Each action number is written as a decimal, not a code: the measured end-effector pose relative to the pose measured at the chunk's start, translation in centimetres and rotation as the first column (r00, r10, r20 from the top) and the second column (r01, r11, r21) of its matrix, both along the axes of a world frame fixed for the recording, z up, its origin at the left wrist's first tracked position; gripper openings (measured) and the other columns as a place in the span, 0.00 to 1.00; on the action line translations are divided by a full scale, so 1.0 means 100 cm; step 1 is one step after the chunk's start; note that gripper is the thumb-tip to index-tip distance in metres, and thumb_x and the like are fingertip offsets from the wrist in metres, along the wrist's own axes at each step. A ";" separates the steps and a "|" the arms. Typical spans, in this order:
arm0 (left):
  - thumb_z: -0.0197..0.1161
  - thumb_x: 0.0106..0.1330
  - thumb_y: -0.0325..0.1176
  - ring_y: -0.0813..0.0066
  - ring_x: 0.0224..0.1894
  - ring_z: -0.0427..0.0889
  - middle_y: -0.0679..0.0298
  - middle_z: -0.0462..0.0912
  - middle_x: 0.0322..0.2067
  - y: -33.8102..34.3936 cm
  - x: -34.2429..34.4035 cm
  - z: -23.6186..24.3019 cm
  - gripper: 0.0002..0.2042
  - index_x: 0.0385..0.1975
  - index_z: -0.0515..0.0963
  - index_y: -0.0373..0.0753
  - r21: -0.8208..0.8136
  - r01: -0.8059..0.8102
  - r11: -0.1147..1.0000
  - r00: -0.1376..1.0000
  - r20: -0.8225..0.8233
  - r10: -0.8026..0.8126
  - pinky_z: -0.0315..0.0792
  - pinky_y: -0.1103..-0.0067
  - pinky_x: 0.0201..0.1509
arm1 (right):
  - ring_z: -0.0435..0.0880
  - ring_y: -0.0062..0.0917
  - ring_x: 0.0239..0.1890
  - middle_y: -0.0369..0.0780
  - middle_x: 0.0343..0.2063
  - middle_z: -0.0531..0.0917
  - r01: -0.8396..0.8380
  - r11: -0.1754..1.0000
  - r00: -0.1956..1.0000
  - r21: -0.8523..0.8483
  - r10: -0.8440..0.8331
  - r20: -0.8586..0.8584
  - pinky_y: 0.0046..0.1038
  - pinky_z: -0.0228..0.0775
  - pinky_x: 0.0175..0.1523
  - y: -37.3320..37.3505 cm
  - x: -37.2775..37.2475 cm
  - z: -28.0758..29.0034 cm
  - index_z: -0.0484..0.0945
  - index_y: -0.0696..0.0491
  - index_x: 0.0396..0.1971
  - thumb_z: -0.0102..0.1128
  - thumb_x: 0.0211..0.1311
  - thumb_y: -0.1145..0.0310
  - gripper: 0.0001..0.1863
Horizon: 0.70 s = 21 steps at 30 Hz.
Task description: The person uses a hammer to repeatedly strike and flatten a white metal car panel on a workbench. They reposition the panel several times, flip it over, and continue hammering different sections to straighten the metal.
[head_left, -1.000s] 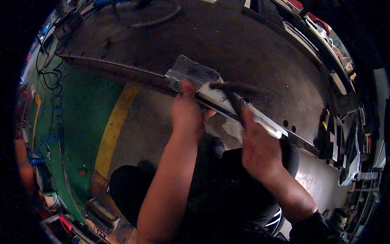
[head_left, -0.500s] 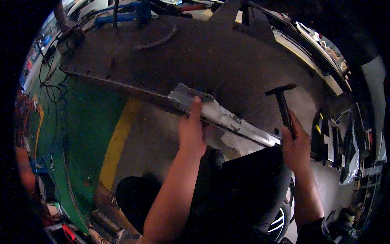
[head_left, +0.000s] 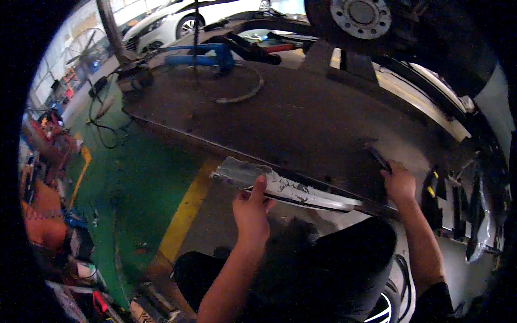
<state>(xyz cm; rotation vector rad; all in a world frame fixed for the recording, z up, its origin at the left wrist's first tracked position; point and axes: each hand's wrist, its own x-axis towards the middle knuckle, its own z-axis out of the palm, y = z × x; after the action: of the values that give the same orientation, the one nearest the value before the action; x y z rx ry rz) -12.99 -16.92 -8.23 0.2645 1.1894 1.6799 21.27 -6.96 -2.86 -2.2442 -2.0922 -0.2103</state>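
My left hand grips a long, bent sheet-metal piece, thumb on top and fingers underneath. The piece is bare silver with scuffed white and dark patches, and its wider end points left. It is held at the front edge of a dark steel platform; whether it touches that edge I cannot tell. My right hand is closed around the handle of a hammer, over the platform's right part. The hammer's head is dim against the dark surface and hard to make out.
A blue tool and a curved hose lie at the platform's far side. A wheel hangs at the top right. Beyond stands a white car. Cluttered parts line the left, and metal pieces the right.
The view has tilted up. The metal piece has shifted off the platform's top to its near edge. My right hand has lowered the hammer from upright toward the platform.
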 end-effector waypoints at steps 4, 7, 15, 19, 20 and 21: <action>0.68 0.63 0.42 0.75 0.38 0.77 0.62 0.78 0.38 -0.032 -0.042 0.023 0.19 0.43 0.73 0.34 0.007 -0.103 0.995 0.985 -0.141 0.103 0.74 0.78 0.39 | 0.78 0.44 0.51 0.47 0.49 0.79 -0.043 0.999 0.999 0.020 0.043 -0.018 0.44 0.72 0.53 0.003 -0.008 -0.009 0.75 0.49 0.53 0.55 0.63 0.56 0.20; 0.68 0.63 0.42 0.76 0.38 0.77 0.64 0.79 0.38 -0.045 -0.044 0.043 0.19 0.45 0.74 0.34 0.065 -0.154 0.986 0.970 -0.180 0.163 0.73 0.78 0.39 | 0.77 0.45 0.51 0.48 0.48 0.78 -0.113 0.989 0.991 0.092 0.106 0.075 0.41 0.70 0.54 0.008 0.012 -0.012 0.76 0.52 0.51 0.57 0.62 0.60 0.20; 0.70 0.61 0.43 0.78 0.38 0.79 0.65 0.82 0.36 -0.063 -0.057 0.062 0.19 0.43 0.78 0.34 0.269 -0.078 0.960 0.928 -0.332 0.168 0.73 0.80 0.43 | 0.78 0.40 0.55 0.46 0.55 0.77 -0.751 0.660 0.131 -0.005 0.141 -0.981 0.36 0.64 0.64 -0.068 -0.119 0.034 0.72 0.57 0.57 0.52 0.70 0.55 0.24; 0.72 0.59 0.42 0.78 0.37 0.80 0.64 0.83 0.35 -0.055 -0.045 0.068 0.21 0.43 0.78 0.33 0.132 0.096 0.987 0.886 -0.463 -0.024 0.74 0.80 0.44 | 0.78 0.35 0.54 0.46 0.55 0.77 -0.792 0.609 -0.385 0.033 -0.457 -0.802 0.37 0.65 0.64 -0.097 -0.183 0.013 0.65 0.62 0.61 0.48 0.73 0.56 0.28; 0.73 0.58 0.42 0.78 0.36 0.80 0.64 0.83 0.34 -0.051 -0.041 0.069 0.21 0.42 0.78 0.33 0.092 0.124 0.988 0.879 -0.471 -0.066 0.74 0.80 0.43 | 0.78 0.34 0.53 0.46 0.53 0.78 -0.766 0.643 -0.416 0.007 -0.488 -0.767 0.36 0.66 0.63 -0.100 -0.187 0.008 0.64 0.62 0.62 0.48 0.73 0.57 0.27; 0.73 0.57 0.42 0.78 0.36 0.80 0.63 0.83 0.33 -0.049 -0.039 0.067 0.21 0.41 0.78 0.32 0.044 0.141 0.989 0.868 -0.485 -0.102 0.74 0.80 0.43 | 0.79 0.33 0.52 0.46 0.52 0.78 -0.744 0.668 -0.452 -0.015 -0.520 -0.724 0.36 0.67 0.61 -0.102 -0.194 0.000 0.64 0.62 0.62 0.48 0.73 0.57 0.27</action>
<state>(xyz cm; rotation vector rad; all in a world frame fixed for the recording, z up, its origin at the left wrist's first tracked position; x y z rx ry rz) -16.89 -21.81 -1.52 0.8327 1.4337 1.5961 1.87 -17.18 -2.89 -0.6035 -0.9403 2.2319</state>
